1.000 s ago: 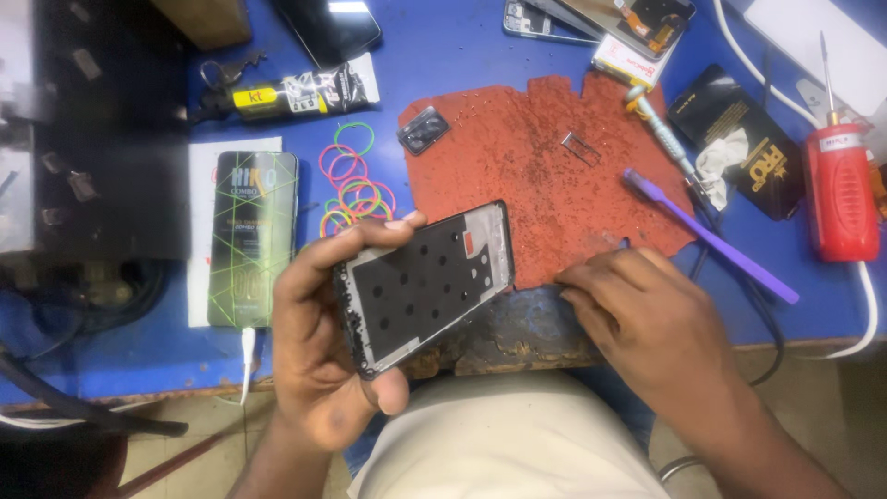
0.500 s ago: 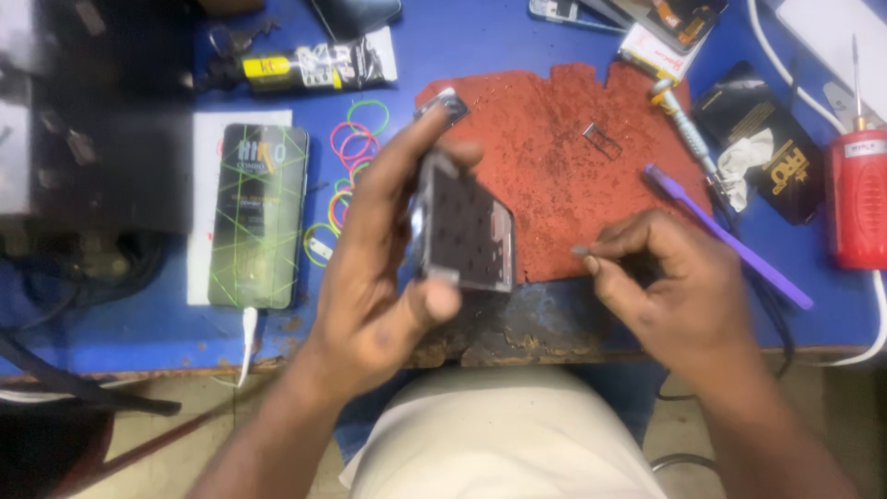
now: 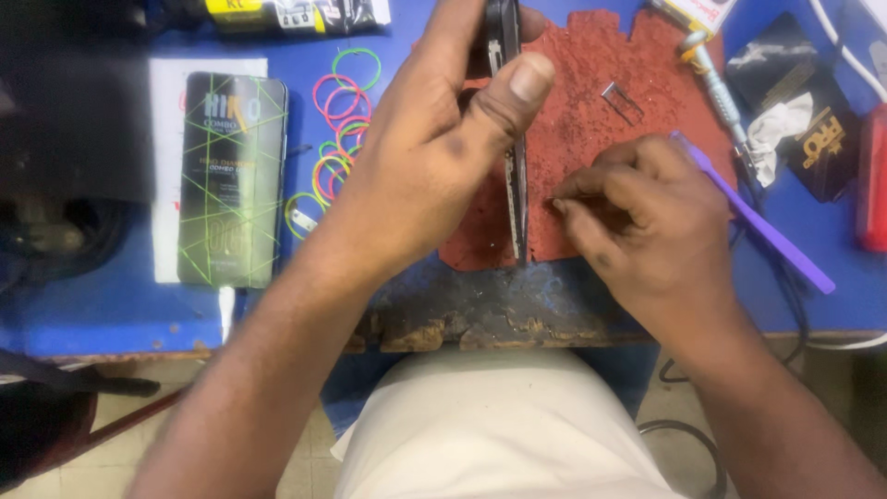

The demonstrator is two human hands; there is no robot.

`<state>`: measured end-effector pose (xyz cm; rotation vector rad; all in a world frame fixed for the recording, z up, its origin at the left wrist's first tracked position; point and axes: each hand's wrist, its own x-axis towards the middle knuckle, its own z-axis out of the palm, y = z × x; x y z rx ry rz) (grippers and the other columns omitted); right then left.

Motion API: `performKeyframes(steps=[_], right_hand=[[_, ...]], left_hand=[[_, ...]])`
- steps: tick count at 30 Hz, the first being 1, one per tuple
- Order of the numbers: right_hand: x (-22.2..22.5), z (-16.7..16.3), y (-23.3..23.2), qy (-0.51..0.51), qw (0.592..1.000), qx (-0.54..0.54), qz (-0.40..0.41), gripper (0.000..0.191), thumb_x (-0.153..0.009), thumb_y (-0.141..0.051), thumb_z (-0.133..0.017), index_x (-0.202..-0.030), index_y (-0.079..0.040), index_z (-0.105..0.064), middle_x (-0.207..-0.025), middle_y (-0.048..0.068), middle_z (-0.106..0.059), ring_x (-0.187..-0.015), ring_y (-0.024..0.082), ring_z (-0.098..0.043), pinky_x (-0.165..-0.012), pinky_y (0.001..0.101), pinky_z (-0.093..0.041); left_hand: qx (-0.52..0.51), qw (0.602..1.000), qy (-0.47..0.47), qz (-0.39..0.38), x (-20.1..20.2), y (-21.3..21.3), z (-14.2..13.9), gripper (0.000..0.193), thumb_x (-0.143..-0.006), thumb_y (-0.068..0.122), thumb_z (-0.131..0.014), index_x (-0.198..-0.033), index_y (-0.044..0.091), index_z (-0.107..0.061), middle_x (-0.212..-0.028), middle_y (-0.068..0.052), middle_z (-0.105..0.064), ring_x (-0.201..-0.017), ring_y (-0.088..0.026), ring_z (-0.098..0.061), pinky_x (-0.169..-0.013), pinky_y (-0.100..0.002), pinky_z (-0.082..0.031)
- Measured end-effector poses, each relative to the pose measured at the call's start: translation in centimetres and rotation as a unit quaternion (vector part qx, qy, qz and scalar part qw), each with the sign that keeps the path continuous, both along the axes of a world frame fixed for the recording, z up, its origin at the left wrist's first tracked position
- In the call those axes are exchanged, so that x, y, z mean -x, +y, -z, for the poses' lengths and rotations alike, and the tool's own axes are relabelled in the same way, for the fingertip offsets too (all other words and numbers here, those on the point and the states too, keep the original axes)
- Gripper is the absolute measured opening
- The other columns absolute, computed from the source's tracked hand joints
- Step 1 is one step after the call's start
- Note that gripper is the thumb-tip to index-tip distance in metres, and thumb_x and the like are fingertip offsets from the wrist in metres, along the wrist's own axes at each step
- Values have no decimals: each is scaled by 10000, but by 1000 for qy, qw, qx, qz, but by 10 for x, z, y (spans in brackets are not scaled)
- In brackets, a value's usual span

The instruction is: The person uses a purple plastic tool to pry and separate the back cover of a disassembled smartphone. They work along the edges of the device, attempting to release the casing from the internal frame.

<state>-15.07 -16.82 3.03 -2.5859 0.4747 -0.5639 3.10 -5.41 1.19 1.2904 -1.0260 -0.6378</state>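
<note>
Turned edge-on since a moment ago, the thin dark phone frame (image 3: 514, 139) now shows only its narrow side.

Left hand (image 3: 434, 157) clamps it upright, thumb across the front, over the worn red rubber mat (image 3: 637, 55). Right hand (image 3: 647, 222) rests on the mat just beside the frame, fingertips pinched together; what they hold, I cannot tell. A purple plastic pry stick (image 3: 767, 226) lies behind that hand, coloured rubber bands (image 3: 337, 102) to the left.

My left hand (image 3: 434, 157) and right hand (image 3: 647, 222) are bare, with no gloves, rings or watch on them. My forearms are bare too, no sleeves reaching as far as the wrists. My thumbnail is short and plain. Below the arms, I wear a pale, cream-coloured garment (image 3: 499, 425) over my lap.
</note>
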Motion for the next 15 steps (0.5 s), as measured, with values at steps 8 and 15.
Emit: performKeyframes(steps=[8,15], right_hand=[[-1,7,-2,17,999,-37,-32,142,-897,-13,-740,-1039,-13,-739,-994,102,-701,-915,223,-705,-797,323,-555],[-1,8,0,28,998,18,-53,170,-859,-19,-751,-1027,-13,-728,-984,123,-695,-915,293,-680,-816,387,-540]], left_hand=[[59,998,23,11,-3,-11,10,316,-1187,322,-539,-1281,20,-539,-1059,9,-559,-948,-63,-516,-881,-226,-477],[60,997,50,20,-5,-9,12,343,-1178,327,-545,-1325,18,-522,-1096,-11,-573,-951,-78,-522,-880,-230,-475]])
